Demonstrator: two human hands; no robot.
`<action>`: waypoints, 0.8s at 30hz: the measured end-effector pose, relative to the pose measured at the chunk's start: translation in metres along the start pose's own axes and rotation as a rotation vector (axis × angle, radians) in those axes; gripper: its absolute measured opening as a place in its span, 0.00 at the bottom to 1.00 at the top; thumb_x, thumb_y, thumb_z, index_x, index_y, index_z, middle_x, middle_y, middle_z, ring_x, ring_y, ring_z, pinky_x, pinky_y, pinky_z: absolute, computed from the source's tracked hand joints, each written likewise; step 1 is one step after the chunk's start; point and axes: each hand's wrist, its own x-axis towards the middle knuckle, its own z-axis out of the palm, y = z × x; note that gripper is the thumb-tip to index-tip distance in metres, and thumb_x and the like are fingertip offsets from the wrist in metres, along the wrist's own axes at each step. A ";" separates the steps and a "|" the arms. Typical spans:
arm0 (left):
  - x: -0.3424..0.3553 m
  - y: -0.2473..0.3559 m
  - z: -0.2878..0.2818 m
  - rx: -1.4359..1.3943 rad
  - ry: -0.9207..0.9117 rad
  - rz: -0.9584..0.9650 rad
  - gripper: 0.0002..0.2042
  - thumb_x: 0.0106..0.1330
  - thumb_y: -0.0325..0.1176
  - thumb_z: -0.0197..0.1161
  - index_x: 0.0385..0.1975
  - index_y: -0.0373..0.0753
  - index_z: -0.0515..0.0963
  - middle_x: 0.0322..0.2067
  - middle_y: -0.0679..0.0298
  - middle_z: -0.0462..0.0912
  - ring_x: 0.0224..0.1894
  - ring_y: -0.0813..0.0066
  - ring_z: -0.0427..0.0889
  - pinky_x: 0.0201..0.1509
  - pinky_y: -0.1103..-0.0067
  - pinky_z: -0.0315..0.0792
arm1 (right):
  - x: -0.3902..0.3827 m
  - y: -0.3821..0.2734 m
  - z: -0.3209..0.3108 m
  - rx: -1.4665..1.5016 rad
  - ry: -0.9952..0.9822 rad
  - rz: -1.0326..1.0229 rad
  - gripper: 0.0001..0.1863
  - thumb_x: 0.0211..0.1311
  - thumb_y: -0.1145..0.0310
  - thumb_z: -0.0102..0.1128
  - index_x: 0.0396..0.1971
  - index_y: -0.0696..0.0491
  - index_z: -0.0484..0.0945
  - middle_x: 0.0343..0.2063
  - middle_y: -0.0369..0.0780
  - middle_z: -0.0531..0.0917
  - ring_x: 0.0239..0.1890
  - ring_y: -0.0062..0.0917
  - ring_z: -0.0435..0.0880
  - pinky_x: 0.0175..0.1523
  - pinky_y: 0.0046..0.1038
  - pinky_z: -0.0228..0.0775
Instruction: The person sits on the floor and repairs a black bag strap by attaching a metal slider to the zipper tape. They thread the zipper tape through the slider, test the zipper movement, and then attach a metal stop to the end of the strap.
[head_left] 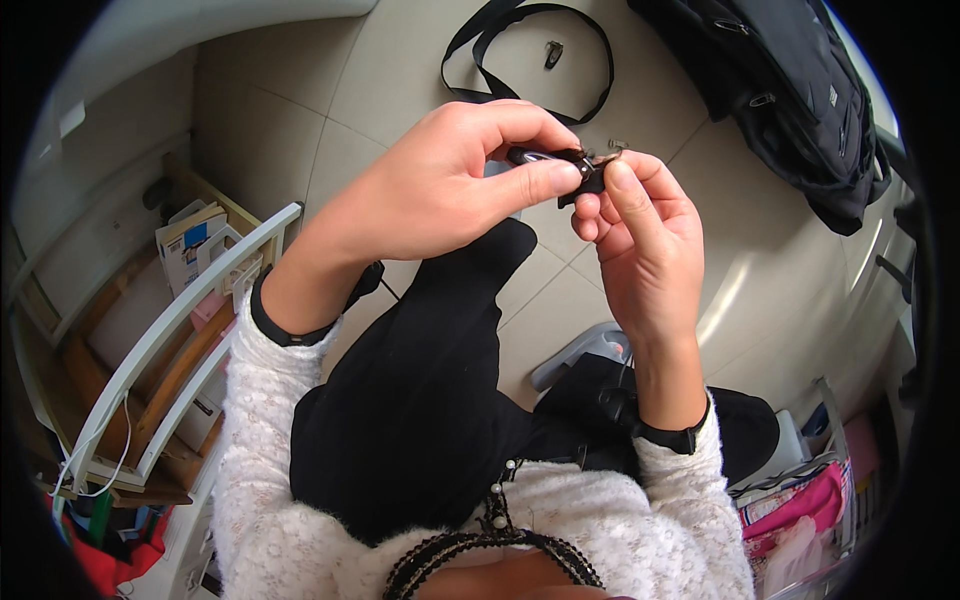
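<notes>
My left hand (pixel 455 180) is closed, thumb against fingers, on a small black piece with a shiny metal part (pixel 537 157). Its exact kind is partly hidden by my fingers. My right hand (pixel 650 225) pinches the other side of it, where a thin metal hook or ring and a bit of black strap (pixel 568 198) show between the fingertips. Both hands meet above the floor, in front of my knees. Beyond them a long black strap (pixel 608 65) lies in a loop, with a small dark metal clip (pixel 553 54) on the floor inside it.
At the upper right a black backpack (pixel 780 90) rests on the tiled floor (pixel 410 75). To my left stands a white-railed shelf (pixel 180 310) with books and boxes. A grey slipper (pixel 575 355) shows below my right hand. Bags with pink items (pixel 810 505) fill the lower right.
</notes>
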 end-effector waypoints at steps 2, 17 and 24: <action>-0.002 0.000 0.003 -0.084 0.028 0.017 0.12 0.71 0.27 0.64 0.50 0.28 0.80 0.40 0.60 0.87 0.43 0.77 0.85 0.50 0.80 0.79 | -0.001 -0.002 0.003 0.040 0.025 0.016 0.08 0.73 0.71 0.63 0.43 0.59 0.79 0.33 0.41 0.86 0.34 0.22 0.88 0.38 0.20 0.81; -0.004 0.006 0.006 -0.044 0.052 -0.042 0.11 0.69 0.24 0.66 0.49 0.27 0.81 0.39 0.59 0.88 0.42 0.76 0.87 0.48 0.80 0.82 | -0.004 -0.034 0.003 -0.621 -0.105 0.014 0.12 0.72 0.66 0.64 0.41 0.61 0.79 0.28 0.37 0.85 0.29 0.17 0.84 0.37 0.19 0.76; -0.003 0.008 0.006 -0.201 0.038 -0.082 0.12 0.70 0.28 0.67 0.49 0.28 0.82 0.38 0.61 0.88 0.42 0.79 0.86 0.48 0.82 0.81 | 0.004 -0.041 0.000 -0.609 -0.173 0.068 0.07 0.73 0.70 0.61 0.39 0.59 0.79 0.26 0.36 0.83 0.26 0.17 0.82 0.33 0.18 0.73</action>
